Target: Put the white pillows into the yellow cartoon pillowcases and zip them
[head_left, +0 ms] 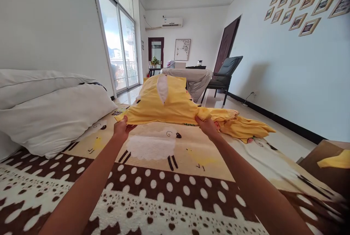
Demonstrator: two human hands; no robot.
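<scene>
A yellow pillowcase-like cloth (147, 105) with a white patch is stretched between my two hands above the bed. My left hand (122, 127) pinches its near left corner, and my right hand (205, 124) grips the near right corner. The cloth's far part looks raised, and whether anything is inside it cannot be seen. Right of my right hand, a crumpled yellow cloth (246, 127) lies on the sheep-patterned blanket (153, 147).
White pillows (60, 114) lie at the left against the wall. A cardboard box (314, 155) with yellow cloth stands at the right. Beyond the bed are a plastic-covered piece of furniture (199, 82) and a black chair (228, 73).
</scene>
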